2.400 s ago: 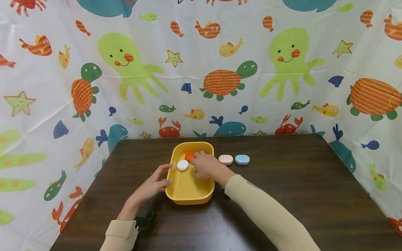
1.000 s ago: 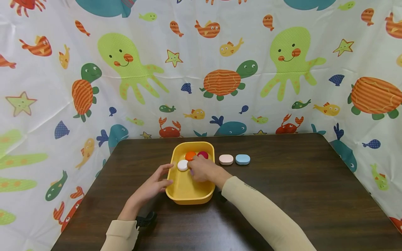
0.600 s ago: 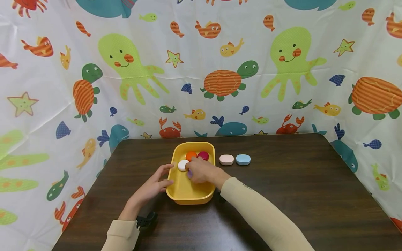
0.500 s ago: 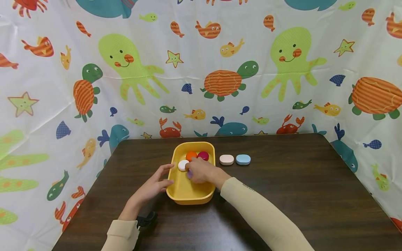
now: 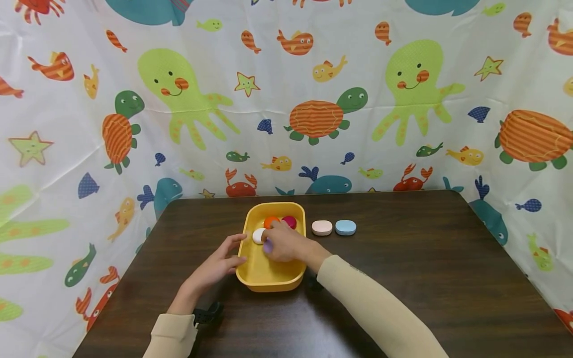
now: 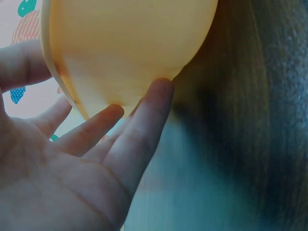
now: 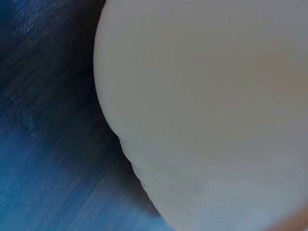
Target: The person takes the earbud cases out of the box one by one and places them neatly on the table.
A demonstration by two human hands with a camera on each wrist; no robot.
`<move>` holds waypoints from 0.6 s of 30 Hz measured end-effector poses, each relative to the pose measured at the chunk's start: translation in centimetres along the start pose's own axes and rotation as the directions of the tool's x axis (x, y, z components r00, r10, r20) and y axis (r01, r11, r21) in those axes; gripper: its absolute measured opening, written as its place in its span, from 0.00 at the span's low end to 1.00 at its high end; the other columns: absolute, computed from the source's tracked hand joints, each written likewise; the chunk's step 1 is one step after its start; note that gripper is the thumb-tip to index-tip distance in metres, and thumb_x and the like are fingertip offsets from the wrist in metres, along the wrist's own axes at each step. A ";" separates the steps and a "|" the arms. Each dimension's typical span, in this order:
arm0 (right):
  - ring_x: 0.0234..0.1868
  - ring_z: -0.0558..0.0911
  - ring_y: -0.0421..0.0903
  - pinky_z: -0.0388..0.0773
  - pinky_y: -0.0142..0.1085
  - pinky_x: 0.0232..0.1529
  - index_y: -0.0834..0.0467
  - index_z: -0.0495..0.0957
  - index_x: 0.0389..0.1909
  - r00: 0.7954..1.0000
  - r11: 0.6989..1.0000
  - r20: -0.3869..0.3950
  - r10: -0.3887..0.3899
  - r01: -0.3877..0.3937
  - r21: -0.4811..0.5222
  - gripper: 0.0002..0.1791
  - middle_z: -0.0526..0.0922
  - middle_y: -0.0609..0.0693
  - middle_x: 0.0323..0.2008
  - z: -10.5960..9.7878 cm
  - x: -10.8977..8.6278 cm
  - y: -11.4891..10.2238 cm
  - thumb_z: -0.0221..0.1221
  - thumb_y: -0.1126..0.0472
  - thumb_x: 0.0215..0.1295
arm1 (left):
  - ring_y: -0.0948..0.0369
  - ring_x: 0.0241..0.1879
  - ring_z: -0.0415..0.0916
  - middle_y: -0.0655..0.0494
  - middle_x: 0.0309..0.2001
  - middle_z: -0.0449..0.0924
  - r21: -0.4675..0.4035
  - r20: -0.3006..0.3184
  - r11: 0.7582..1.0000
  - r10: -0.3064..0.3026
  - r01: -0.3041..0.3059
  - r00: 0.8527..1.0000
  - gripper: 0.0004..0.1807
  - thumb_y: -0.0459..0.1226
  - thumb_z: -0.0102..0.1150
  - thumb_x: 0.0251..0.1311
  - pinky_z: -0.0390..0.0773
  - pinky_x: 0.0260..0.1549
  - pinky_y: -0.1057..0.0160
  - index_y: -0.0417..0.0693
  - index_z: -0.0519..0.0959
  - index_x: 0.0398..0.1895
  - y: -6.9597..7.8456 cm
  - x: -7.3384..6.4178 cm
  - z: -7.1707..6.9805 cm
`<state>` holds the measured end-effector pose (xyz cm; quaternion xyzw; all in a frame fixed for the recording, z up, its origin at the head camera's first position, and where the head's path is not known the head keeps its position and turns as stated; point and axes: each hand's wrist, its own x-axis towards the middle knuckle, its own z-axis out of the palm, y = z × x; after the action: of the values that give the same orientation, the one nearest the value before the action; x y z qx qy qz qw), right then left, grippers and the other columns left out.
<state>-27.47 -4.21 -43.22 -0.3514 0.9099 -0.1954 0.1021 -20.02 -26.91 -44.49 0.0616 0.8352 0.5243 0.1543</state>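
Note:
A yellow tray (image 5: 257,278) stands on the table. Inside its back part lie an orange rounded piece (image 5: 269,222), a magenta one (image 5: 290,221) and a white one (image 5: 257,236), shaped like small soap bars. My right hand (image 5: 286,242) reaches into the tray over the right wall and pinches a purple rounded piece (image 5: 267,246) beside the white one. Part of the purple piece is hidden by the fingers. Spread along the tray's left side, my left hand (image 5: 224,258) touches the outer wall with straight fingertips, seen close up on the wall (image 6: 130,43) in the left wrist view.
A pale pink rounded bar (image 5: 322,228) and a light blue one (image 5: 345,227) lie right of the tray. The dark wood table (image 5: 403,258) ends at a sea-animal curtain (image 5: 268,99). A beige sleeve (image 7: 202,106) fills most of the right wrist view.
My right hand has drawn back from the tray's rear right, uncovering the magenta piece, and the purple piece now shows in its fingers. The left hand has stayed at the tray's side.

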 end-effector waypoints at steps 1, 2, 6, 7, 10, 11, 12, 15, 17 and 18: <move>0.48 0.69 0.46 0.74 0.37 0.53 0.51 0.83 0.56 1.000 1.000 -0.006 0.000 0.000 0.007 0.19 0.73 0.48 0.47 -0.1 -0.1 0.0 0.67 0.56 0.63 | 0.39 0.70 0.62 0.37 0.77 0.50 -0.002 0.000 1.000 -0.001 0.001 1.000 0.34 0.41 0.55 0.73 0.74 0.60 0.40 0.53 0.53 0.78 0.0 0.0 0.0; 0.49 0.69 0.45 0.74 0.37 0.53 0.51 0.83 0.56 1.000 1.000 -0.012 0.002 -0.002 0.013 0.20 0.73 0.48 0.47 -0.1 -0.2 0.0 0.68 0.56 0.62 | 0.39 0.70 0.62 0.37 0.77 0.50 -0.004 0.000 1.000 -0.002 0.002 1.000 0.34 0.41 0.55 0.73 0.73 0.61 0.40 0.53 0.53 0.78 0.0 0.0 -0.1; 0.52 0.68 0.46 0.73 0.36 0.54 0.51 0.83 0.56 0.999 1.000 -0.035 0.000 0.000 0.019 0.22 0.73 0.49 0.50 -0.4 -0.6 -0.1 0.69 0.57 0.59 | 0.40 0.69 0.63 0.37 0.77 0.49 -0.004 -0.002 1.000 -0.002 0.002 1.000 0.34 0.40 0.54 0.74 0.74 0.61 0.40 0.53 0.53 0.77 0.0 0.1 0.0; 0.52 0.68 0.46 0.73 0.36 0.54 0.51 0.83 0.56 0.999 1.000 -0.039 -0.001 0.002 0.014 0.22 0.73 0.49 0.51 -0.5 -0.7 -0.1 0.69 0.57 0.59 | 0.40 0.69 0.63 0.37 0.77 0.49 -0.002 -0.004 1.000 -0.002 0.002 1.000 0.34 0.40 0.54 0.74 0.74 0.60 0.40 0.53 0.53 0.77 0.0 0.0 0.0; 0.54 0.68 0.47 0.73 0.35 0.54 0.51 0.82 0.56 0.999 1.000 -0.051 0.004 -0.003 0.030 0.22 0.73 0.50 0.53 -0.8 -1.0 -0.1 0.69 0.57 0.59 | 0.39 0.69 0.62 0.36 0.77 0.49 -0.001 -0.006 1.000 0.000 0.000 1.000 0.34 0.40 0.54 0.74 0.74 0.60 0.40 0.53 0.53 0.78 0.1 0.0 0.0; 0.54 0.68 0.47 0.74 0.35 0.54 0.52 0.82 0.56 0.998 0.999 -0.056 0.006 -0.004 0.037 0.22 0.72 0.50 0.53 -0.8 -1.1 -0.1 0.69 0.58 0.59 | 0.39 0.69 0.62 0.36 0.77 0.49 -0.001 -0.007 1.000 0.001 -0.001 1.000 0.34 0.40 0.54 0.74 0.74 0.60 0.40 0.53 0.53 0.78 0.1 0.0 0.0; 0.54 0.68 0.47 0.74 0.35 0.54 0.52 0.82 0.56 0.998 0.999 -0.061 0.010 -0.007 0.046 0.22 0.72 0.50 0.53 -0.9 -1.2 -0.1 0.69 0.58 0.59 | 0.39 0.69 0.62 0.36 0.77 0.49 -0.001 -0.006 1.000 0.001 -0.001 1.000 0.34 0.40 0.54 0.74 0.74 0.60 0.40 0.52 0.53 0.78 0.1 0.0 0.0; 0.53 0.67 0.48 0.72 0.35 0.53 0.52 0.82 0.54 0.996 0.998 -0.084 0.016 -0.010 0.062 0.22 0.72 0.50 0.52 -1.1 -1.6 0.1 0.70 0.58 0.58 | 0.39 0.70 0.62 0.36 0.77 0.49 0.000 -0.007 1.000 -0.003 0.003 1.000 0.34 0.40 0.54 0.74 0.74 0.60 0.39 0.53 0.53 0.78 0.1 0.0 0.1; 0.53 0.67 0.48 0.71 0.36 0.52 0.52 0.82 0.54 0.995 0.998 -0.101 0.013 -0.007 0.057 0.21 0.72 0.50 0.51 -1.2 -1.8 0.2 0.70 0.58 0.57 | 0.38 0.70 0.61 0.36 0.77 0.49 0.001 -0.006 1.000 -0.006 0.006 1.000 0.34 0.41 0.54 0.74 0.73 0.60 0.39 0.53 0.53 0.78 0.1 0.0 0.1; 0.52 0.67 0.48 0.70 0.36 0.51 0.52 0.82 0.53 0.994 0.998 -0.109 0.012 -0.006 0.057 0.21 0.72 0.50 0.51 -1.3 -1.8 0.3 0.71 0.58 0.57 | 0.38 0.70 0.61 0.36 0.77 0.49 0.001 -0.005 1.000 -0.007 0.007 1.000 0.34 0.41 0.54 0.74 0.73 0.60 0.39 0.53 0.53 0.78 0.1 0.0 0.2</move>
<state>-26.68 -2.41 -42.06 -0.3332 0.9097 -0.2396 0.0630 -19.99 -26.71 -44.43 0.0575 0.8361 0.5234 0.1537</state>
